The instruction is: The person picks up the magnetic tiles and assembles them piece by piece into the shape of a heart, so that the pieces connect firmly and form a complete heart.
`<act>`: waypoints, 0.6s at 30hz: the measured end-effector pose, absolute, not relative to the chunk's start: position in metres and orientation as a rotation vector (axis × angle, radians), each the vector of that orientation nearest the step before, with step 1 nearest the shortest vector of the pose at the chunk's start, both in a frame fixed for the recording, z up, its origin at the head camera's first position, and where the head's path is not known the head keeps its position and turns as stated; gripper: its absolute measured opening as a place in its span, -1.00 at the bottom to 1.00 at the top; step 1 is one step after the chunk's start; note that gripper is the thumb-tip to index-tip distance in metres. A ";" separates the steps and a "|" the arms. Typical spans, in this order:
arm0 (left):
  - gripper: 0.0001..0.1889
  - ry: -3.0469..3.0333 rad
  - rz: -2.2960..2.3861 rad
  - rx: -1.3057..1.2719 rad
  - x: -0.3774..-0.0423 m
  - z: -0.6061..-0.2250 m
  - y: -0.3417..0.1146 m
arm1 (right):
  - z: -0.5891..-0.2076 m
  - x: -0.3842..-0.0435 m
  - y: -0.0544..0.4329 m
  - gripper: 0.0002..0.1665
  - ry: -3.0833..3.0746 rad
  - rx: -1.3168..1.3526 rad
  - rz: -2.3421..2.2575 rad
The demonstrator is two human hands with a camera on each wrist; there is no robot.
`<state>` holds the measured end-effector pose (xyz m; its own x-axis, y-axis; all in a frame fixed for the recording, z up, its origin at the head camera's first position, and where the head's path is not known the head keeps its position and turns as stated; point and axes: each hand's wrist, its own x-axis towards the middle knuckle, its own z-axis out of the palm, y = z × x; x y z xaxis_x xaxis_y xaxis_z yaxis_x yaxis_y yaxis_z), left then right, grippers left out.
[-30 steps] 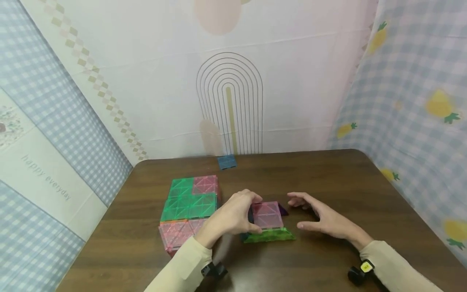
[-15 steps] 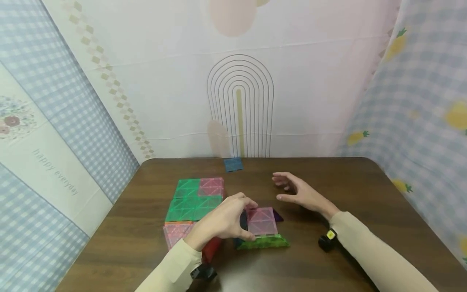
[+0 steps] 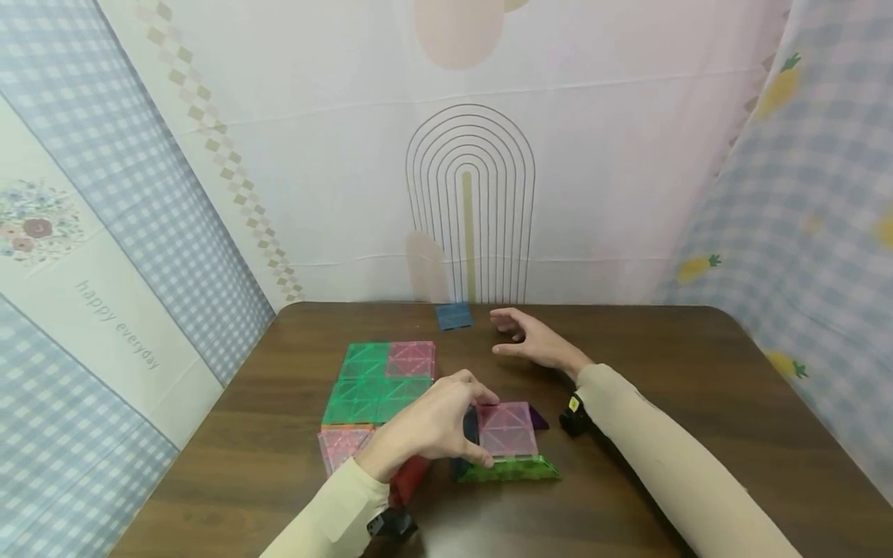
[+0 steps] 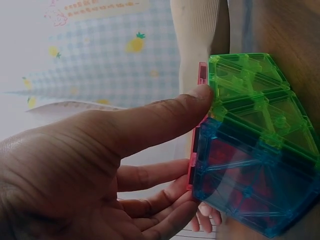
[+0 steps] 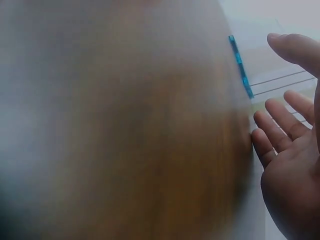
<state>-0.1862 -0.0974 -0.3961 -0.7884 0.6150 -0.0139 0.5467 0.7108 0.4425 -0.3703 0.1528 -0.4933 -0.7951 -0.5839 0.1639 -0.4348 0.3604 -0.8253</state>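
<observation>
A small magnetic-tile structure (image 3: 509, 469) stands on the table, with a pink square tile (image 3: 508, 430) lying flat on top. Its sloping sides are lime green and blue (image 4: 240, 185), and a dark purple tile (image 3: 539, 418) shows at the far right. My left hand (image 3: 446, 418) holds the structure from the left, thumb at the near edge and fingers at the far edge of the pink tile. My right hand (image 3: 533, 341) hovers with relaxed fingers, holding nothing, to the right of a blue square tile (image 3: 453, 316) at the table's back edge.
A larger block of magnetic tiles (image 3: 380, 395), green and pink on top, stands left of the small structure, partly behind my left forearm. Red tiles (image 3: 410, 480) show at its side. Patterned cloth (image 3: 349, 155) hangs behind the wooden table (image 3: 628, 333).
My right hand has moved away from the small structure, leftward and back across the table, near the blue square tile. My left hand stays at the structure. The head view has shifted slightly.
</observation>
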 end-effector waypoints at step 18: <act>-0.21 2.759 0.586 0.956 -0.186 -0.396 -0.097 | -0.489 -0.396 0.128 0.01 2.549 -0.923 -1.089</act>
<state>-0.1859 -0.0965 -0.3960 -0.7817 0.6231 -0.0254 0.5590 0.7181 0.4145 -0.3956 0.1277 -0.4887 -0.7788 -0.6258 0.0423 -0.4631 0.5282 -0.7117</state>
